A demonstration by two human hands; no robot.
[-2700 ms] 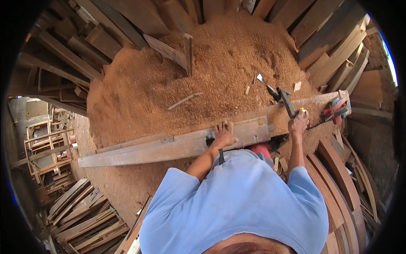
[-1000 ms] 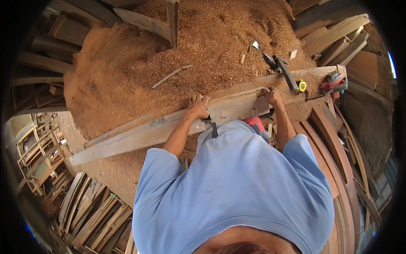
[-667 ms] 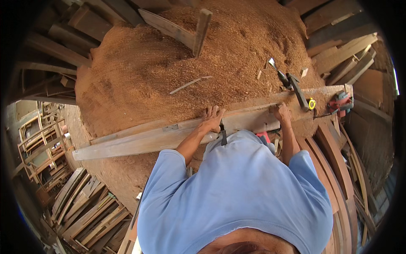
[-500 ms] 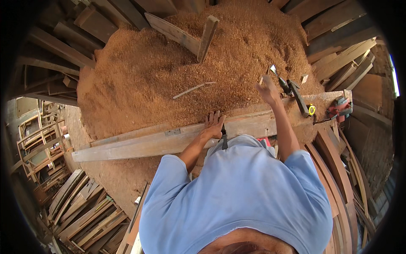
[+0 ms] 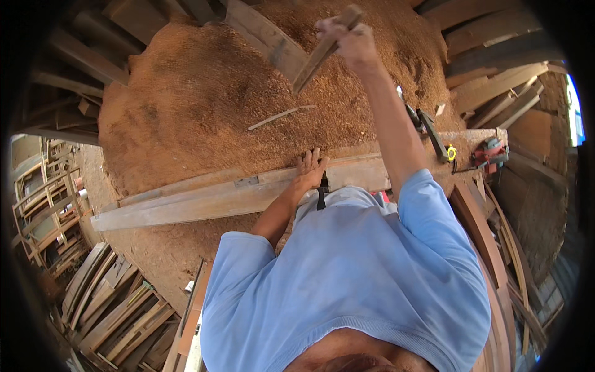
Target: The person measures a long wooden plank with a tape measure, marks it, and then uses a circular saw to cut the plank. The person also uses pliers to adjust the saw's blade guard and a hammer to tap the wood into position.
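Observation:
My left hand (image 5: 310,172) lies on the long pale beam (image 5: 211,206) in front of my body, its fingers stretched over the far edge. Farther off, my right hand (image 5: 352,44) is closed round the short arm (image 5: 315,65) of an L-shaped wooden piece; motion blurs the fingers somewhat. The longer, flat board (image 5: 263,31) of that piece reaches away to the left over the sawdust, and the two parts meet at a corner toward me. A dark strip (image 5: 321,197) hangs by the beam near my left hand. My right forearm passes over the beam.
A wide heap of brown sawdust (image 5: 186,105) spreads behind the beam, with a thin stick (image 5: 273,118) on it. To the right are a chisel (image 5: 409,111), a dark wooden tool (image 5: 434,136), a yellow tape measure (image 5: 451,152) and a red-grey power tool (image 5: 489,154). Stacked boards (image 5: 124,316) surround me.
My right hand has moved away from me and left, from near the chisel to the L-shaped wooden piece, and has closed on it. My left hand stays on the beam.

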